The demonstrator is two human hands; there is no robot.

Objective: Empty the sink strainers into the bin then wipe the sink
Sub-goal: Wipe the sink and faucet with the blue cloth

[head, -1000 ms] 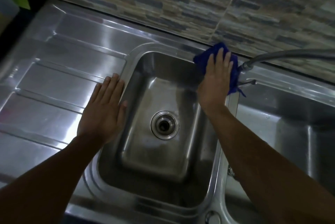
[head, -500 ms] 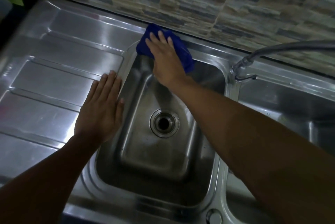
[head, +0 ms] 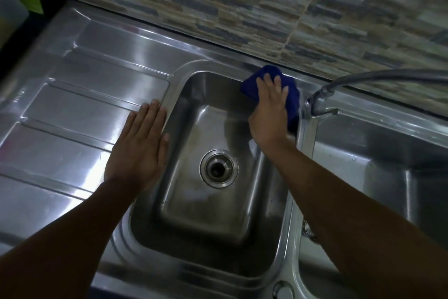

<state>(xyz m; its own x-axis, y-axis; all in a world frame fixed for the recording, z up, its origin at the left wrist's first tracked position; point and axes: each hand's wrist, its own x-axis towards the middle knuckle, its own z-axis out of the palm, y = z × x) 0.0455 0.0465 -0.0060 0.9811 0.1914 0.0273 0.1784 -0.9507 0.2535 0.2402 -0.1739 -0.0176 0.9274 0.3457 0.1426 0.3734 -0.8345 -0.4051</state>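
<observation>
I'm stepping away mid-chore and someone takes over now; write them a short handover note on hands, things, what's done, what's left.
Left hand: open, flat on the ribbed steel drainboard beside the left steel sink basin.
Right hand: open, straight fingers pressing the dark blue cloth on that basin's far right corner, near the grey faucet.
Round metal drain: no scraps visible; bin not in view.
Done: strainer step, seemingly. Left: wipe the remaining basin walls and the right steel basin.

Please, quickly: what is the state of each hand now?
Left hand: open, flat on the drainboard.
Right hand: open, pressing the blue cloth.
</observation>
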